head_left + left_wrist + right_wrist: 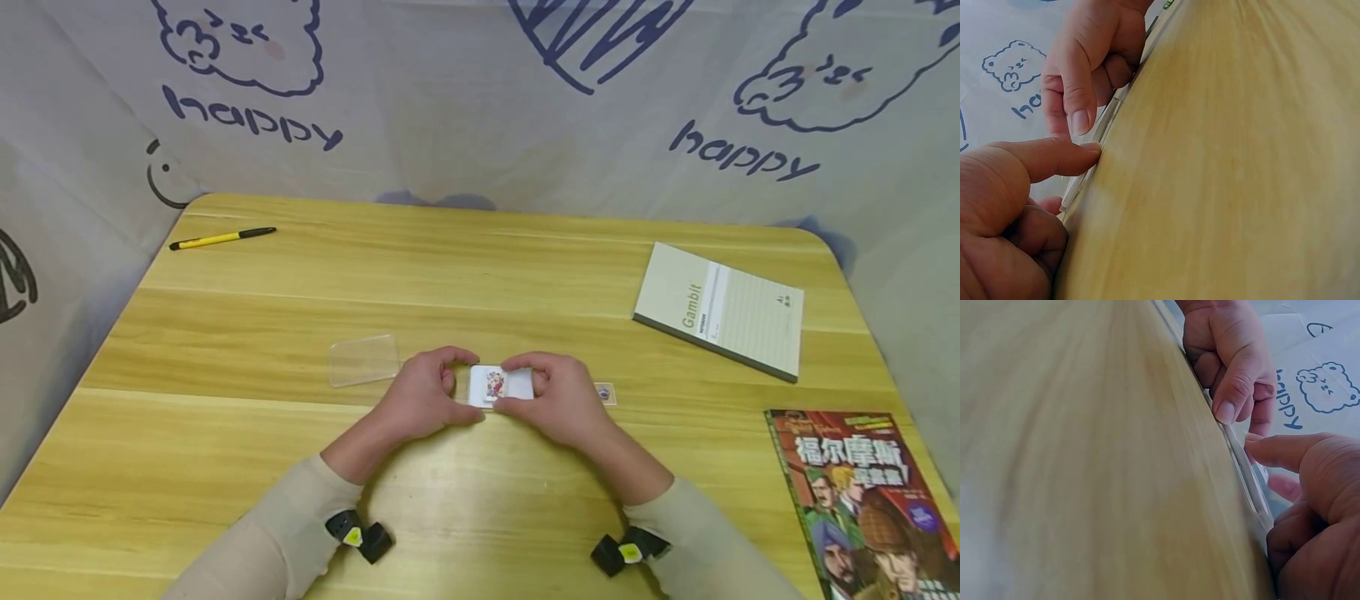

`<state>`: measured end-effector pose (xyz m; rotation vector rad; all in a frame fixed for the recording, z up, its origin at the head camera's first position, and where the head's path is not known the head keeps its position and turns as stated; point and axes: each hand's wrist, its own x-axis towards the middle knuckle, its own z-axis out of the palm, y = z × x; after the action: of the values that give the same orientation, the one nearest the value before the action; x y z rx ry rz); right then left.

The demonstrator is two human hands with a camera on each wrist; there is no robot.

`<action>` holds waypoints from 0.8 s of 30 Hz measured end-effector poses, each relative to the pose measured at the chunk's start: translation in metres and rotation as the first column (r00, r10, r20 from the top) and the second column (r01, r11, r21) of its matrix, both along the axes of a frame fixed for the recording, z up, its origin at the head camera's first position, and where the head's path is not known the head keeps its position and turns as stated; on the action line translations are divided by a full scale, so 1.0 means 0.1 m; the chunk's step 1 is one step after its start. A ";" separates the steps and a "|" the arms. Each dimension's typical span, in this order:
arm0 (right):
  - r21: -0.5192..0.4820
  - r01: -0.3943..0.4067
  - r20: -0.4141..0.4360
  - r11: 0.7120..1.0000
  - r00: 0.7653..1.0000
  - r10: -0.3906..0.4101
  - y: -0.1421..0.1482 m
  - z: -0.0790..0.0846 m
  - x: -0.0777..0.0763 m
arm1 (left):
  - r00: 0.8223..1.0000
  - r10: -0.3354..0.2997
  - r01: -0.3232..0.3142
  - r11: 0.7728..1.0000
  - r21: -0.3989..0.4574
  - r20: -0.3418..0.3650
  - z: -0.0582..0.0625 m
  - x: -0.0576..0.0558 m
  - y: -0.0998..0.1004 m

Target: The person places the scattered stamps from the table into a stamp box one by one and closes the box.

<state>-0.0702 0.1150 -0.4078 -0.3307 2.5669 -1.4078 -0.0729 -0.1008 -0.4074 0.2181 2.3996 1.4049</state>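
A shallow clear plastic case (469,388) holding white cards (520,384) lies flat on the table between both hands. On top, toward the left, is a small card with a colourful picture (495,384). My left hand (425,392) grips the case's left end, thumb on the near edge and a finger on the far edge. The right hand (558,396) pinches across the picture card, its thumb and index finger at the near and far edges. In the right wrist view, the right thumb (1285,450) sits slightly above the case edge, while the left thumb (1229,407) touches it.
A clear plastic lid (365,361) lies left of the left hand. Another small picture card (605,394) shows beside the right hand. A yellow and black pen (222,238) is at back left, a notebook (720,310) at back right, and a comic-style book (862,500) at front right.
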 end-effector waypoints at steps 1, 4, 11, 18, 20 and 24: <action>0.003 0.000 0.004 1.000 1.000 0.000 0.00 0.00 0.00 | 1.000 0.000 0.000 1.000 0.000 0.001 0.00 0.00 0.00; 0.020 -0.004 0.010 1.000 1.000 0.003 -0.01 -0.01 -0.01 | 1.000 0.001 -0.001 1.000 0.003 0.005 0.00 0.00 0.00; 0.058 -0.009 0.004 0.998 1.000 0.009 -0.03 0.00 -0.02 | 1.000 0.002 -0.002 1.000 0.005 0.008 0.00 0.00 0.00; 0.066 -0.013 -0.001 0.998 1.000 0.013 -0.04 0.01 -0.02 | 1.000 0.001 -0.001 1.000 0.003 0.001 -0.01 0.00 0.00; 0.066 -0.012 -0.002 0.998 1.000 0.012 -0.04 0.01 -0.02 | 1.000 0.002 -0.002 1.000 0.002 -0.001 -0.01 0.00 0.00; 0.063 -0.008 0.005 0.998 1.000 0.008 -0.04 0.02 -0.01 | 1.000 0.003 -0.003 1.000 0.005 0.001 0.00 0.00 0.00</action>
<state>-0.0714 0.1109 -0.4056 -0.3270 2.5974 -1.3199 -0.0729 -0.1008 -0.4078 0.2149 2.3975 1.4122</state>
